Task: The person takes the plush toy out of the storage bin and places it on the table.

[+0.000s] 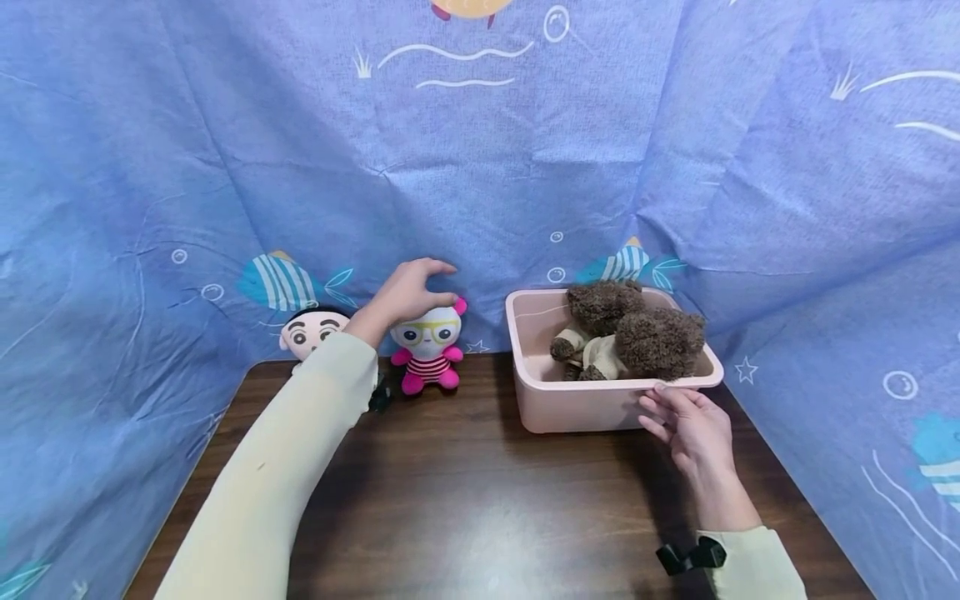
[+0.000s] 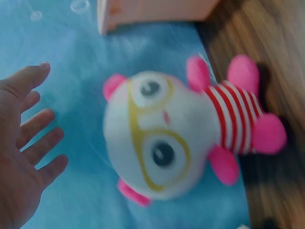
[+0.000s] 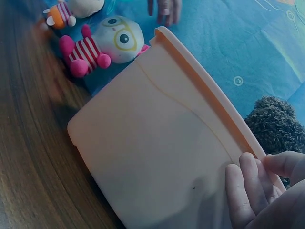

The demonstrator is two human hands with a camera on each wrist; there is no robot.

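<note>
My left hand [image 1: 408,292] is above and just behind the head of a plush panda doll [image 1: 427,335] with pink ears, yellow glasses and a striped body. Its thumb and fingers are spread apart, and the left wrist view shows a gap between the fingers [image 2: 45,150] and the doll's head. With my right hand [image 1: 699,429] I hold the front rim of a pink plastic bin [image 1: 570,408], thumb over the rim and fingers against the outer wall. Two brown curly teddy bears [image 1: 660,343] in cream clothes lie inside the bin.
A second plush doll [image 1: 307,333] with black hair and thick eyebrows sits at the left, partly hidden by my left sleeve [image 1: 277,467]. Beneath everything is a dark wooden table [image 1: 480,500]. A blue cloth [image 1: 450,192] with fish prints hangs close behind and at both sides.
</note>
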